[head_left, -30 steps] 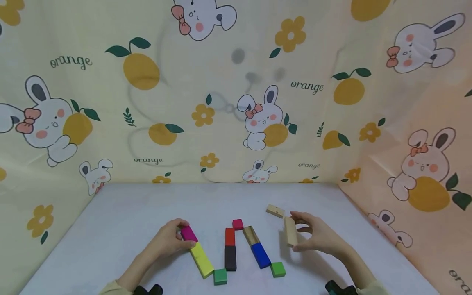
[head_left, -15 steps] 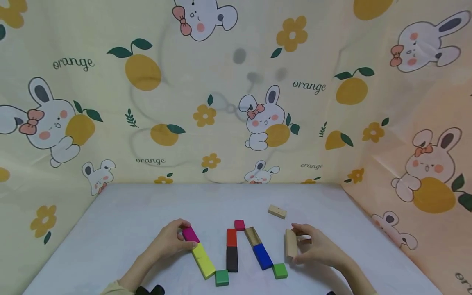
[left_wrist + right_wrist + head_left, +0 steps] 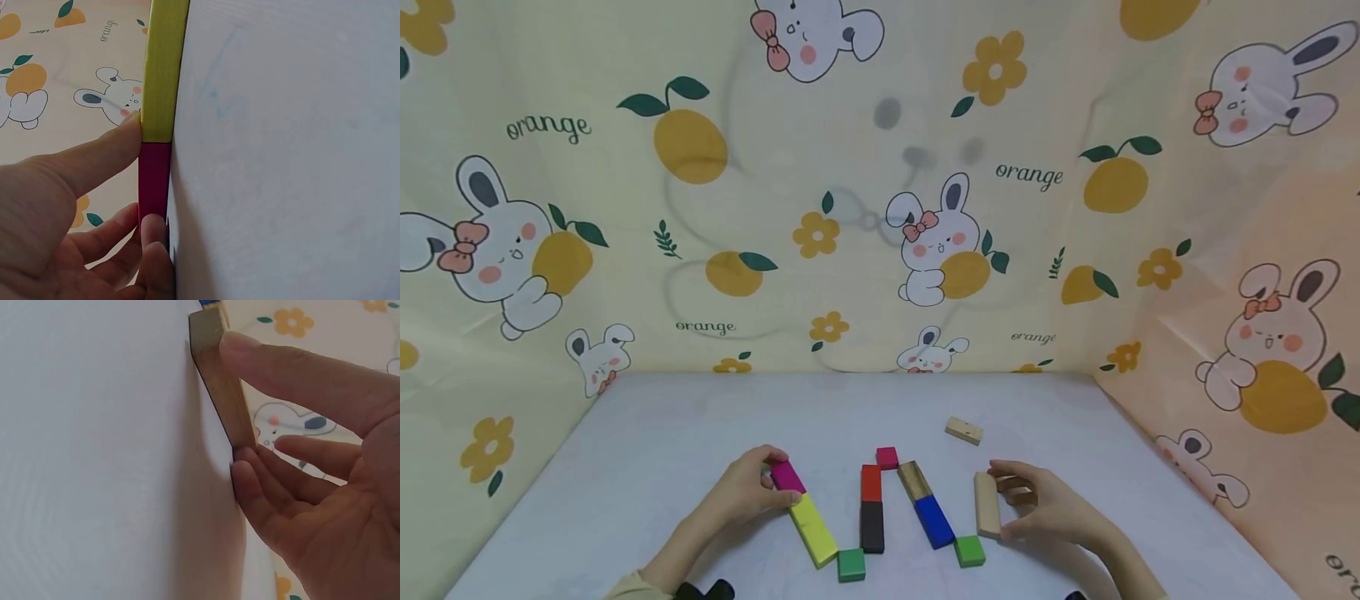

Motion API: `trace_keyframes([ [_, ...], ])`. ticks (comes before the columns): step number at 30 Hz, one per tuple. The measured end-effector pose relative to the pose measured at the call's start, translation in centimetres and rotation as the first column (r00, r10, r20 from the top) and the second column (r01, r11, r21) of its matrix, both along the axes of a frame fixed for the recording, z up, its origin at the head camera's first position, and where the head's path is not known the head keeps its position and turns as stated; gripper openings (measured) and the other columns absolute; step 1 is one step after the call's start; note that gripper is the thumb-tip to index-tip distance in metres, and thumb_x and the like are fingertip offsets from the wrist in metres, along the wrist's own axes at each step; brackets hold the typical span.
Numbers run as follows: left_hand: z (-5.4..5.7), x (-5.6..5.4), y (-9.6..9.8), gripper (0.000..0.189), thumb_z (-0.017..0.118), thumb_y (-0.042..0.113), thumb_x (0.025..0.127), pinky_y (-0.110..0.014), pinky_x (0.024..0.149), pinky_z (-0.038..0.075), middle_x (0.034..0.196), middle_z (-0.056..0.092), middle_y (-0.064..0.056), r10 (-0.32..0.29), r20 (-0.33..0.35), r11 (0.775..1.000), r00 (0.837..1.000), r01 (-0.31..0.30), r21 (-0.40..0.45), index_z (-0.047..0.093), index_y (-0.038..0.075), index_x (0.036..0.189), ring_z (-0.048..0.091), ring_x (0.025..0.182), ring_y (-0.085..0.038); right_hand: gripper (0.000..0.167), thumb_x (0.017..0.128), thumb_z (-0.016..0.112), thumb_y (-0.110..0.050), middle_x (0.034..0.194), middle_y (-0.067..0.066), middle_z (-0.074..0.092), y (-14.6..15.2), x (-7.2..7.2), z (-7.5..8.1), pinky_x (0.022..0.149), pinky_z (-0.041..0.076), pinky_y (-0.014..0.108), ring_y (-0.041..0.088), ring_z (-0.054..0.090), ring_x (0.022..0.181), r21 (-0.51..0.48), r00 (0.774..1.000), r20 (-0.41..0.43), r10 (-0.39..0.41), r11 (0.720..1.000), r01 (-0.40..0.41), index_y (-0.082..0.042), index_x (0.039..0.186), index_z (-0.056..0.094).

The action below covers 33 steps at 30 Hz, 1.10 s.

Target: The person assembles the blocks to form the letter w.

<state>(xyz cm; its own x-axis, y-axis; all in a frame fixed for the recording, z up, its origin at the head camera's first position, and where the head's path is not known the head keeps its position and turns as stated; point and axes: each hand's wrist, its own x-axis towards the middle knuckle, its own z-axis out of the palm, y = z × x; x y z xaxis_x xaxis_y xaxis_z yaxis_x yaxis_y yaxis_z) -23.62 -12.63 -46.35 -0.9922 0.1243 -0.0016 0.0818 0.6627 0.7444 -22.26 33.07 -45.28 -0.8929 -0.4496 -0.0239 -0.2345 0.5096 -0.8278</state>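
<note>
My left hand (image 3: 748,486) rests at the far left block line. Its fingertips are at the top end of a magenta block (image 3: 787,477), and the thumb lies near the seam with the yellow block (image 3: 813,532). In the left wrist view the magenta block (image 3: 155,178) sits end to end with the yellow one (image 3: 165,69). My right hand (image 3: 1048,507) holds a plain wooden block (image 3: 988,505) lengthwise, thumb at its near end and fingertips at its far end. That block lies just beyond a light green block (image 3: 970,551), right of the blue block (image 3: 934,523).
Between the hands, a green block (image 3: 852,566), dark brown block (image 3: 872,527), red block (image 3: 871,482), small pinkish-red block (image 3: 887,457) and golden-brown block (image 3: 914,481) form a zigzag. A pale block with dark dots (image 3: 964,430) lies farther back on the white table (image 3: 700,417).
My right hand has brought the wooden block nearer to me, down toward the light green block, and it now lies broad face up. The left hand has kept its place at the magenta block.
</note>
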Motion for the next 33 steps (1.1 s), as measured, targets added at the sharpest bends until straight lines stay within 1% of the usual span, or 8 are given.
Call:
trace_keyframes([
  [5, 0.02, 0.0, -0.12, 0.062, 0.09, 0.025, 0.07, -0.033, 0.07, 0.051, 0.102, 0.06, -0.004, -0.006, -0.005, 1.0, 1.0, 0.006, 0.0, 0.061, 0.002, 0.12, 0.055, 0.08, -0.016, 0.091, 0.068, 0.09, -0.011, 0.135, 0.022, 0.051, 0.03, 0.0, -0.16, 0.093, 0.048, 0.033, 0.037, 0.052, 0.117, -0.015, 1.0, -0.004, 0.0, 1.0, 0.0, 0.007, 0.143, 0.04],
  [12, -0.23, -0.15, -0.09, 0.061, 0.09, 0.024, 0.07, -0.033, 0.07, 0.05, 0.1, 0.059, -0.003, -0.003, 0.0, 1.0, 1.0, 0.003, 0.001, 0.061, 0.003, 0.12, 0.055, 0.08, -0.016, 0.088, 0.068, 0.091, -0.014, 0.133, 0.018, 0.054, -0.07, 0.04, -0.33, 0.093, 0.048, 0.031, 0.035, 0.053, 0.115, -0.016, 0.999, -0.028, 0.016, 1.0, -0.017, 0.004, 0.14, 0.044],
  [21, -0.15, -0.13, 0.0, 0.06, 0.09, 0.023, 0.07, -0.033, 0.07, 0.05, 0.099, 0.059, -0.003, -0.006, -0.008, 1.0, 1.0, 0.006, 0.006, 0.061, 0.003, 0.118, 0.054, 0.079, -0.016, 0.088, 0.067, 0.092, -0.016, 0.13, 0.015, 0.056, -0.44, 0.15, -0.15, 0.093, 0.047, 0.033, 0.034, 0.053, 0.114, 0.014, 0.999, -0.043, -0.011, 1.0, 0.012, 0.003, 0.139, 0.046],
  [27, -0.2, -0.17, 0.0, 0.06, 0.09, 0.023, 0.071, -0.033, 0.07, 0.05, 0.099, 0.059, -0.002, -0.002, -0.002, 1.0, 1.0, 0.002, 0.004, 0.061, 0.003, 0.119, 0.055, 0.08, -0.016, 0.086, 0.067, 0.092, -0.018, 0.129, 0.013, 0.056, -0.39, 0.11, -0.19, 0.094, 0.046, 0.034, 0.032, 0.053, 0.113, 0.036, 0.998, -0.055, 0.001, 0.999, 0.001, 0.002, 0.138, 0.047],
  [33, -0.19, -0.14, -0.09, 0.059, 0.09, 0.023, 0.071, -0.033, 0.071, 0.05, 0.1, 0.059, -0.003, -0.003, 0.004, 1.0, 1.0, 0.003, 0.007, 0.061, 0.004, 0.119, 0.054, 0.08, -0.017, 0.087, 0.067, 0.092, -0.019, 0.129, 0.011, 0.056, -0.27, 0.05, -0.4, 0.095, 0.045, 0.035, 0.033, 0.053, 0.113, 0.032, 0.997, -0.068, 0.027, 0.999, -0.025, 0.0, 0.139, 0.047],
])
